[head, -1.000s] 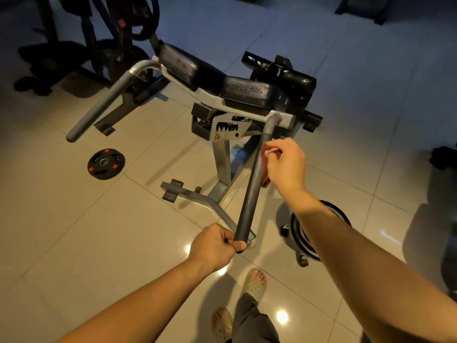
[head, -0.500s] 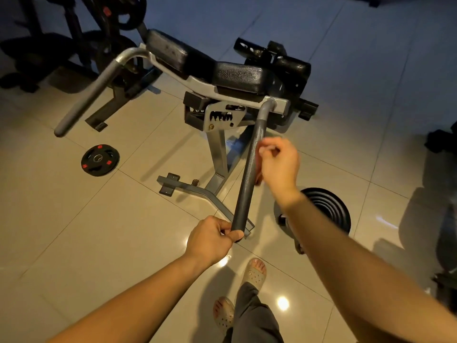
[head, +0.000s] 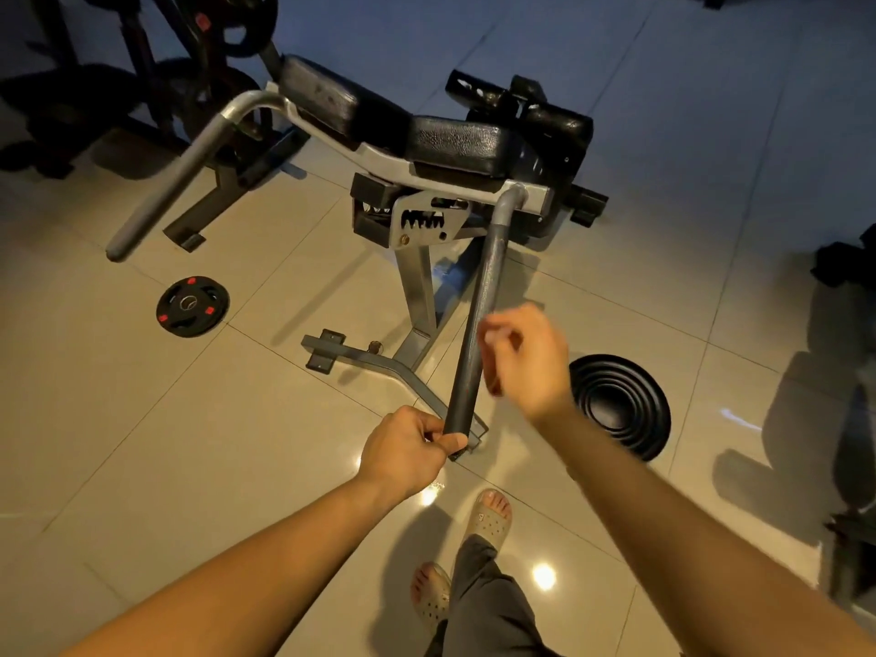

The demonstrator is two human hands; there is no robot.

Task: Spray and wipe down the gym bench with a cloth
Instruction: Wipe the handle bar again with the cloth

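The gym bench (head: 455, 144) has black padded cushions on a grey steel frame and stands on the tiled floor ahead of me. Its near handle bar (head: 488, 286), dark and rubber-coated, slopes down toward me. My left hand (head: 403, 448) grips the bar's lower end. My right hand (head: 526, 358) is blurred, with its fingers curled against the right side of the bar about midway along. A small dark reddish cloth (head: 494, 385) peeks out under its palm. No spray bottle is in view.
The bench's second grey handle (head: 180, 182) juts out to the left. A small black weight plate (head: 192, 305) lies on the floor at the left, and a stack of black plates (head: 621, 405) at the right. Dark equipment (head: 189, 64) stands at the back left. My sandalled foot (head: 488, 514) is below.
My right hand has slid down the handle bar from near its top bend to about its middle. The left hand has kept its grip on the bar's end.
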